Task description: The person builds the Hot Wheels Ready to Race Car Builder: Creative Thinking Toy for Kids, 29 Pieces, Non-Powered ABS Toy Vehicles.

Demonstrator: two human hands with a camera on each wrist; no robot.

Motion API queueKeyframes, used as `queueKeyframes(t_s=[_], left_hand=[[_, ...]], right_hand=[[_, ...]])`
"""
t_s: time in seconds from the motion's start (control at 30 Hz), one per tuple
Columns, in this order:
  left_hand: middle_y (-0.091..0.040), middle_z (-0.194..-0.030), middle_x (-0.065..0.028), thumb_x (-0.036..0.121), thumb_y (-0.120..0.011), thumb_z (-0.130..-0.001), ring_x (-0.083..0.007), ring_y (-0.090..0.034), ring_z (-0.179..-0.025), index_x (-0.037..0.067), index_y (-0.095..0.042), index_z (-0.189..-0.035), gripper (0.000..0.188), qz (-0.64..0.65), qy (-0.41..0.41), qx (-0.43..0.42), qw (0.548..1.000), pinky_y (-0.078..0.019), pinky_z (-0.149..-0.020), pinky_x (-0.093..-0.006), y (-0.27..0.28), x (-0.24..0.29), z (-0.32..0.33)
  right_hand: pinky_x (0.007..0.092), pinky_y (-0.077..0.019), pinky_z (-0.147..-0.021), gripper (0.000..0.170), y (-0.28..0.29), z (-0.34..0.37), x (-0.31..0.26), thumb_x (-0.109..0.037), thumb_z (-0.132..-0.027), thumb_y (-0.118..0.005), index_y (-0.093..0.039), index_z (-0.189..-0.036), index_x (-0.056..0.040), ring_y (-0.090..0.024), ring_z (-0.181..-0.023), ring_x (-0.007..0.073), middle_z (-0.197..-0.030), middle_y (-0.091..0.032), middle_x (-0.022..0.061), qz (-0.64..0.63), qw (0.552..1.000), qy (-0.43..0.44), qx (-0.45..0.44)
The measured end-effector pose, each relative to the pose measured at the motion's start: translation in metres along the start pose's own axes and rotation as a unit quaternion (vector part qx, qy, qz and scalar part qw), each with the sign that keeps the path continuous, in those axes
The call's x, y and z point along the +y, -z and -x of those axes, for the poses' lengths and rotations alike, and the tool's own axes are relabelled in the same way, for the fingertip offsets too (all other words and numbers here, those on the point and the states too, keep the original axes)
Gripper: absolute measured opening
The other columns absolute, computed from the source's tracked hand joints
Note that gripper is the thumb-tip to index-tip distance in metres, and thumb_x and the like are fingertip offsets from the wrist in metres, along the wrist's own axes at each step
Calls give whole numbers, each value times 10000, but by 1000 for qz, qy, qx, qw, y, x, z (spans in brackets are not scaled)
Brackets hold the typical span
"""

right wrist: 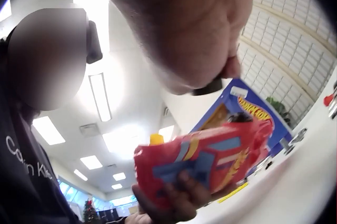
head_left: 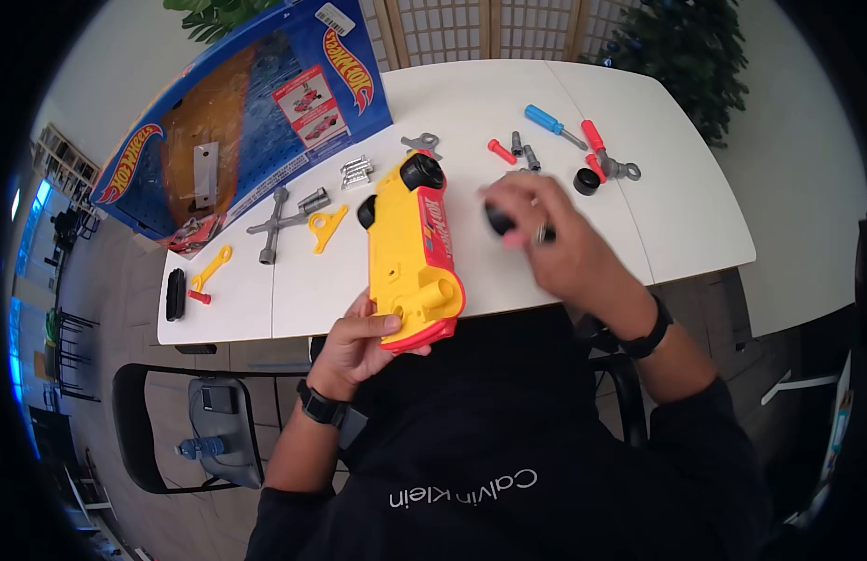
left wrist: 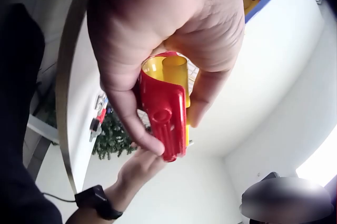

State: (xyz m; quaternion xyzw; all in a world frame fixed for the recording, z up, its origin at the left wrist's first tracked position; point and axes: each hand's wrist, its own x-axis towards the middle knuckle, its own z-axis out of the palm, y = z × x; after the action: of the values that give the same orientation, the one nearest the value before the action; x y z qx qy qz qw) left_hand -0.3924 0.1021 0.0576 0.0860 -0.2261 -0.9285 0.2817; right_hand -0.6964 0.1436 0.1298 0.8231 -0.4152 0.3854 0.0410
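My left hand (head_left: 347, 344) grips one end of a red and yellow toy car (head_left: 396, 245), its yellow underside turned up toward the head camera. Black wheels (head_left: 422, 171) sit at the car's far end; the near end shows a bare yellow wheel well. The thumb lies on the yellow side, and in the left wrist view the fingers (left wrist: 138, 129) press its red side. To the right of the car and apart from it, my right hand (head_left: 569, 243) pinches a black toy wheel (head_left: 497, 219), blurred and partly hidden by the fingers.
A big blue Hot Wheels box (head_left: 256, 122) stands at the table's back left. Around it lie a grey cross wrench (head_left: 276, 224), a yellow wrench (head_left: 212, 268) and silver parts (head_left: 356, 171). At right are a blue screwdriver (head_left: 550, 122), another black wheel (head_left: 587, 181) and red bolts (head_left: 501, 151).
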Motion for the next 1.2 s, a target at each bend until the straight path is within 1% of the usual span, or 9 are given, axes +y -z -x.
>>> queueKeyframes(t_s=[0.07,0.17,0.3,0.5,0.8,0.97,1.03,1.1,1.2], left_hand=[[-559,-1437,-264,-117,-606,-899,-439,-659,-1231,2,-303,-1566,742,-48,1,34,998,-647,-894,-580,-6,15,1],[-618,-1366,-245,-135,-618,-769,-409,-711,-1129,-7,-355,-1539,824,-174,-21,84,981,-662,-791,-548,-4,31,0],[-652,-1210,-273,127,-636,-631,-403,-723,-889,-64,-438,-1444,858,-164,-46,95,981,-642,-623,-490,10,35,0],[-624,-1267,-276,62,-622,-658,-433,-727,-903,-44,-416,-1479,853,-74,-65,58,993,-664,-638,-487,23,30,6],[-607,-1187,-234,82,-624,-636,-347,-628,-1038,-109,-425,-1405,817,-83,-79,60,992,-636,-551,-468,23,31,16],[-610,-1238,-217,76,-649,-618,-355,-624,-1103,-89,-425,-1426,854,-68,-77,39,994,-659,-745,-439,30,30,23],[-601,-1404,-236,-39,-650,-605,-343,-639,-1289,-14,-368,-1550,986,-116,-39,20,992,-526,-1103,-438,27,30,28],[-599,-1417,-207,-64,-673,-619,-324,-623,-1315,6,-340,-1572,1012,-219,-47,71,972,-506,-1122,-434,3,21,25],[-563,-1469,-124,-110,-733,-686,-269,-582,-1368,76,-183,-1647,1123,-376,-7,104,921,-459,-1164,-430,-27,11,9]], right_hand=[[425,-559,-928,328,2,15,33,-64,-963,-629,-617,-1262,72,-615,-1096,361,-1245,-580,191,143,972,-164,-87],[437,-558,-911,294,0,52,81,-82,-1004,-592,-629,-1250,75,-613,-1083,365,-1223,-597,211,194,923,-244,-225],[436,-557,-911,333,-1,58,93,-100,-1002,-614,-624,-1296,57,-615,-1060,354,-1213,-611,196,227,921,-246,-202],[410,-559,-923,396,4,53,95,-105,-956,-693,-629,-1335,-12,-634,-1085,321,-1190,-624,159,191,945,-232,-128],[440,-545,-900,537,28,67,90,-128,-815,-847,-641,-1282,41,-688,-1011,378,-1269,-638,230,91,898,-421,-89],[430,-551,-864,400,25,79,94,-160,-822,-854,-686,-1121,45,-685,-978,374,-1142,-684,209,125,925,-359,-6],[428,-545,-844,341,29,60,76,-167,-850,-836,-689,-1077,40,-678,-942,369,-1094,-687,201,131,933,-333,28],[417,-520,-782,227,34,33,45,-197,-963,-745,-684,-983,20,-653,-848,350,-968,-683,183,80,951,-292,61],[446,-474,-656,365,13,7,4,-326,-1086,-559,-666,-968,2,-627,-716,415,-725,-609,218,-116,953,-279,18]])
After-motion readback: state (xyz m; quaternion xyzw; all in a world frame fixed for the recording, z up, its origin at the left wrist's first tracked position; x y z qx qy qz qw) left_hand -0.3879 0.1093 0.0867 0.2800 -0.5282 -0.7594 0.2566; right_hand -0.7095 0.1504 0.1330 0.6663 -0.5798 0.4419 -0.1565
